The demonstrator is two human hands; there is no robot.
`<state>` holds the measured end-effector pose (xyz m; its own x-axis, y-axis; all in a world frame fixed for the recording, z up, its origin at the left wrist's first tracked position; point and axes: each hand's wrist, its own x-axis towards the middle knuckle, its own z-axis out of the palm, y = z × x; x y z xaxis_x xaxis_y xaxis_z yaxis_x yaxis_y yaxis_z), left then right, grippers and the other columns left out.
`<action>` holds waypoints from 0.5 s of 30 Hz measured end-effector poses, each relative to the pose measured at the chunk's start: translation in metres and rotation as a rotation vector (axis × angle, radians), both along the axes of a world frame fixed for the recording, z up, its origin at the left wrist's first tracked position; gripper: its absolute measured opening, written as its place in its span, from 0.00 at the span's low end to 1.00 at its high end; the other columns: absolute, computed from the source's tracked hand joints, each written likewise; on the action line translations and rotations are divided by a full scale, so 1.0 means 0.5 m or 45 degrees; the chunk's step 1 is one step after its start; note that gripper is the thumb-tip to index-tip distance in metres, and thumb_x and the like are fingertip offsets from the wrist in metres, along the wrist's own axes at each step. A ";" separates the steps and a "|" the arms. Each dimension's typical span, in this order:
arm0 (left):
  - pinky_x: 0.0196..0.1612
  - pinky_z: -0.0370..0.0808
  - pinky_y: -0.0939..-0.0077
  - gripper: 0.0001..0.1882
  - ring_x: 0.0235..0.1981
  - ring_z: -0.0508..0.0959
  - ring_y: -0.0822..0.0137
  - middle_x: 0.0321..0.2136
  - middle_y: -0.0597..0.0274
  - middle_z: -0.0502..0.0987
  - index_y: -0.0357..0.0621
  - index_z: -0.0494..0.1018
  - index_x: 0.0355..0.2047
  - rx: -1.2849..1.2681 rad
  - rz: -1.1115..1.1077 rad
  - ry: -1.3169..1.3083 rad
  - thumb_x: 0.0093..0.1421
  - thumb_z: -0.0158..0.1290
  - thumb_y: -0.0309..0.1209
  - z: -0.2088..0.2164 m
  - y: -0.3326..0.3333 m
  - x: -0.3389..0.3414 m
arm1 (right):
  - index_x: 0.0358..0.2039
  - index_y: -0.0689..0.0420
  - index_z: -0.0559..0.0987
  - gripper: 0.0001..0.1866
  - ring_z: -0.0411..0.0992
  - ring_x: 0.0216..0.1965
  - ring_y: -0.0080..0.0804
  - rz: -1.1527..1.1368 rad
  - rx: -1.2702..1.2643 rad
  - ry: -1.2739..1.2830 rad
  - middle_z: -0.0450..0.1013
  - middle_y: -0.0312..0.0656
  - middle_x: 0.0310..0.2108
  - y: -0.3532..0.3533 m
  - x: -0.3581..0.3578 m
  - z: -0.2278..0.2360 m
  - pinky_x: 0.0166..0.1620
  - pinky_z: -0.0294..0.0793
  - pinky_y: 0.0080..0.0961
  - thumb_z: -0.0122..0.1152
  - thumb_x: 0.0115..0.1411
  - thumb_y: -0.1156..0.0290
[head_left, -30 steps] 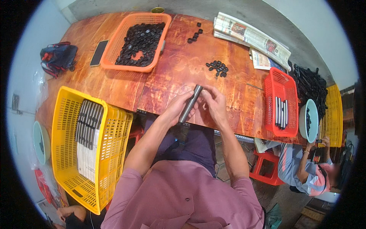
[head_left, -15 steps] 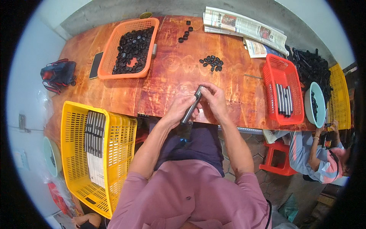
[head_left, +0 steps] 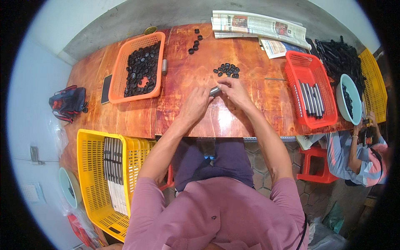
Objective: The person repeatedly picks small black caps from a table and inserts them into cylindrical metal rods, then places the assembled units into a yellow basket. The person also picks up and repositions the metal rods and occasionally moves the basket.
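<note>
A dark metal tube (head_left: 214,90) is held between my two hands above the wooden table (head_left: 183,62). My left hand (head_left: 198,100) wraps round it, its fingers hiding most of its length. On the other side, my right hand (head_left: 234,92) closes its fingers at the tube's far end. Whether a small part sits under those fingertips cannot be seen. Just beyond my hands lies a loose cluster of small black caps (head_left: 227,70).
An orange basket (head_left: 112,79) of black parts stands left; a red basket (head_left: 312,121) of tubes stands right. The yellow crate (head_left: 87,166) at my left holds more tubes. Newspapers (head_left: 258,27) lie at the back. A co-worker (head_left: 354,158) sits far right.
My hands have moved forward over the table with the tube, closer to the black caps. The tube now lies flatter and is more covered by my fingers. The whole view has shifted slightly.
</note>
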<state>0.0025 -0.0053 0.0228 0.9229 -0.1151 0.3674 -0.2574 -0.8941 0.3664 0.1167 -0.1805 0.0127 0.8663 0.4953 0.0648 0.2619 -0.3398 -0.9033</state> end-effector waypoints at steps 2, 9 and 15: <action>0.46 0.75 0.54 0.19 0.42 0.77 0.46 0.39 0.47 0.77 0.37 0.73 0.51 0.063 -0.037 -0.064 0.60 0.61 0.28 -0.013 0.004 0.006 | 0.44 0.63 0.84 0.14 0.81 0.37 0.40 0.000 -0.082 -0.137 0.83 0.49 0.35 0.005 -0.005 -0.001 0.44 0.78 0.33 0.61 0.63 0.68; 0.45 0.75 0.56 0.17 0.41 0.77 0.47 0.39 0.50 0.77 0.38 0.76 0.47 -0.081 0.034 -0.212 0.58 0.63 0.28 -0.012 -0.007 -0.004 | 0.42 0.64 0.84 0.11 0.79 0.41 0.41 0.102 0.012 -0.081 0.81 0.48 0.39 -0.014 -0.017 0.002 0.47 0.76 0.33 0.63 0.61 0.74; 0.43 0.74 0.56 0.17 0.40 0.76 0.48 0.37 0.51 0.76 0.39 0.77 0.46 -0.088 0.060 -0.169 0.58 0.64 0.31 -0.019 -0.014 -0.014 | 0.39 0.65 0.83 0.08 0.77 0.40 0.44 0.151 0.139 -0.284 0.78 0.48 0.37 -0.033 -0.039 -0.016 0.45 0.75 0.34 0.61 0.61 0.76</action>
